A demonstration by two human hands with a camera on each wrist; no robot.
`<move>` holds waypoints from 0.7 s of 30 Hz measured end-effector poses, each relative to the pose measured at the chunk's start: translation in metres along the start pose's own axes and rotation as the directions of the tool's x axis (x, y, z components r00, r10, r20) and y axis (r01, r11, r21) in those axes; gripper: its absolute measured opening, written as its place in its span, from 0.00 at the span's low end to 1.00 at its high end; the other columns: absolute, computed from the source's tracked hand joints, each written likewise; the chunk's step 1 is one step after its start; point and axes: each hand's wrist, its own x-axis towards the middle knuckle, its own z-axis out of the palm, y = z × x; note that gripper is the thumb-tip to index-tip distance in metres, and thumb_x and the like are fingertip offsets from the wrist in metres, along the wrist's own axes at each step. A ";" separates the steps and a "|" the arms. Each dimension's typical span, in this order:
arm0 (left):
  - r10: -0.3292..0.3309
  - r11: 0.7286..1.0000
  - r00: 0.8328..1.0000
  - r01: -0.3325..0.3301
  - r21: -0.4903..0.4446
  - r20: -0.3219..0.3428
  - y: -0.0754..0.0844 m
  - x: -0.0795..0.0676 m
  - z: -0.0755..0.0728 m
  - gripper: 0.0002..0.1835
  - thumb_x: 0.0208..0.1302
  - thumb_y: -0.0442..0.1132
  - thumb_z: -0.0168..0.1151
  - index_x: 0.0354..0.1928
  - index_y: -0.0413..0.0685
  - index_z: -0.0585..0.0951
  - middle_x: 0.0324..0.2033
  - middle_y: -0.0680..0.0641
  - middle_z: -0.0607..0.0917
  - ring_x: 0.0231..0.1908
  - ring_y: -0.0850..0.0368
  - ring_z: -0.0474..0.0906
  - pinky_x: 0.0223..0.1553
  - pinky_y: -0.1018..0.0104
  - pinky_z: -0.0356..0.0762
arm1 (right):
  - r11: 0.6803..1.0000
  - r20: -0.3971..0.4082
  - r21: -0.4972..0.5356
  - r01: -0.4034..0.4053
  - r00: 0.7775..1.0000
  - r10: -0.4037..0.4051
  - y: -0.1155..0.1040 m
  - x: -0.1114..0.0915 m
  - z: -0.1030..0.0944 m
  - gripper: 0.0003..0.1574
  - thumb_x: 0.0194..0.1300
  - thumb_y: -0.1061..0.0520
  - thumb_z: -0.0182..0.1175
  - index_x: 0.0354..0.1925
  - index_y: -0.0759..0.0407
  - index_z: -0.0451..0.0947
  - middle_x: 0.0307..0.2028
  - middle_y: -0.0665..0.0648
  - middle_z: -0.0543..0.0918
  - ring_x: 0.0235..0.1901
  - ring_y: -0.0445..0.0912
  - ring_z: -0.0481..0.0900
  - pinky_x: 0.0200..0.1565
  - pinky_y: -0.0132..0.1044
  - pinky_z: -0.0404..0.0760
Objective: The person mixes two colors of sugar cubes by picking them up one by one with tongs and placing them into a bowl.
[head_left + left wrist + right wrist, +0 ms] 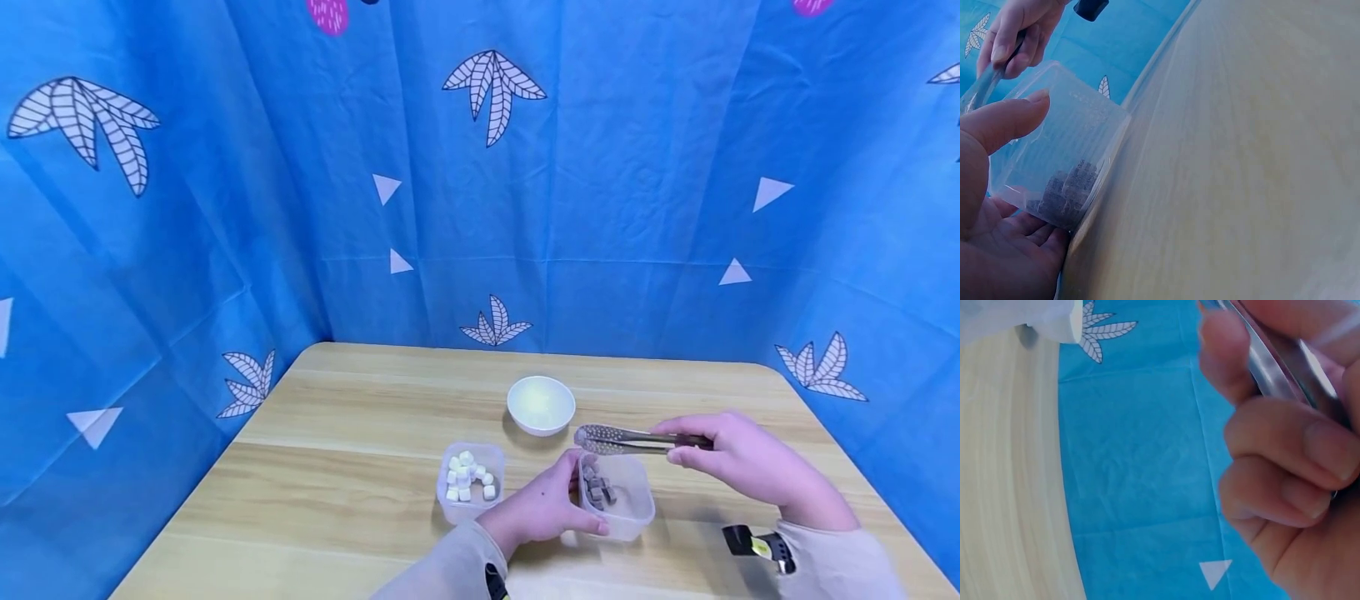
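Observation:
My left hand [543,506] grips a clear plastic container [633,521], thumb along its near side and fingers at its left side. Brown cubes [597,487] lie along the container's left part; in the left wrist view they appear as dark cubes [1072,187] through the wall. My right hand [723,454] holds metal tongs [637,439] by the handle end, with the perforated tips over the container's far left rim. A small greyish lump [581,436] shows at the tips. In the right wrist view the curled fingers [1272,440] wrap round the tongs' arms.
A second clear container [491,454] with white cubes [463,477] stands to the left of my left hand. Behind the containers is a white bowl [542,407]. The wooden table [337,417] ends at a blue patterned curtain [630,192] at the back and sides.

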 end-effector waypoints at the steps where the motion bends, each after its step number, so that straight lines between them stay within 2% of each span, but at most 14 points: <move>1: 0.001 1.000 1.000 -0.001 -0.001 0.001 0.000 0.000 0.000 0.47 0.47 0.39 0.81 0.68 0.56 0.65 0.59 0.55 0.78 0.60 0.64 0.72 0.66 0.67 0.66 | 1.000 -0.021 -0.016 -0.016 1.000 0.015 -0.001 0.002 0.001 0.18 0.72 0.49 0.63 0.57 0.46 0.83 0.36 0.36 0.82 0.29 0.32 0.74 0.35 0.34 0.77; 4: 0.007 1.000 1.000 -0.007 -0.001 0.006 0.000 0.000 -0.001 0.47 0.48 0.38 0.81 0.69 0.55 0.65 0.59 0.54 0.78 0.60 0.64 0.72 0.65 0.68 0.66 | 0.996 -0.099 -0.064 -0.064 0.993 0.057 -0.001 0.007 0.008 0.18 0.71 0.48 0.64 0.57 0.46 0.84 0.38 0.37 0.83 0.26 0.31 0.73 0.35 0.35 0.77; 6: 0.006 1.000 1.000 -0.006 0.001 0.009 0.001 0.000 -0.002 0.47 0.48 0.39 0.81 0.69 0.55 0.65 0.60 0.54 0.77 0.60 0.64 0.72 0.66 0.67 0.66 | 0.993 -0.141 -0.075 -0.092 0.987 0.081 0.000 0.010 0.013 0.18 0.70 0.48 0.65 0.57 0.46 0.84 0.35 0.38 0.83 0.23 0.31 0.70 0.31 0.34 0.75; 9: 0.008 1.000 1.000 -0.008 0.008 0.011 0.002 -0.001 -0.002 0.47 0.49 0.39 0.81 0.69 0.55 0.65 0.60 0.54 0.77 0.61 0.63 0.72 0.66 0.66 0.66 | 0.990 -0.185 -0.084 -0.116 0.978 0.098 0.002 0.016 0.020 0.18 0.69 0.50 0.66 0.56 0.47 0.84 0.23 0.37 0.74 0.16 0.33 0.62 0.24 0.32 0.69; 12: 0.011 1.000 1.000 -0.011 0.014 0.012 0.002 -0.001 -0.002 0.47 0.49 0.40 0.81 0.70 0.56 0.65 0.60 0.54 0.77 0.60 0.63 0.72 0.66 0.66 0.66 | 0.986 -0.209 -0.109 -0.124 0.973 0.099 0.003 0.020 0.028 0.18 0.68 0.51 0.67 0.56 0.48 0.84 0.18 0.36 0.67 0.14 0.32 0.58 0.21 0.31 0.66; 18: 0.008 1.000 1.000 -0.008 0.009 0.014 0.002 -0.001 -0.002 0.47 0.49 0.40 0.81 0.70 0.56 0.65 0.59 0.55 0.78 0.59 0.64 0.73 0.65 0.66 0.67 | 0.982 -0.208 -0.123 -0.143 0.971 0.116 0.005 0.026 0.039 0.19 0.67 0.52 0.68 0.55 0.50 0.84 0.20 0.37 0.70 0.14 0.33 0.58 0.20 0.32 0.65; 21: 0.005 1.000 1.000 -0.005 0.008 0.013 0.001 -0.001 -0.002 0.47 0.49 0.41 0.81 0.69 0.57 0.65 0.59 0.56 0.78 0.59 0.65 0.72 0.65 0.66 0.66 | 0.982 -0.195 -0.118 -0.150 0.973 0.125 0.006 0.027 0.043 0.19 0.66 0.52 0.68 0.55 0.50 0.84 0.24 0.39 0.77 0.15 0.33 0.60 0.21 0.32 0.67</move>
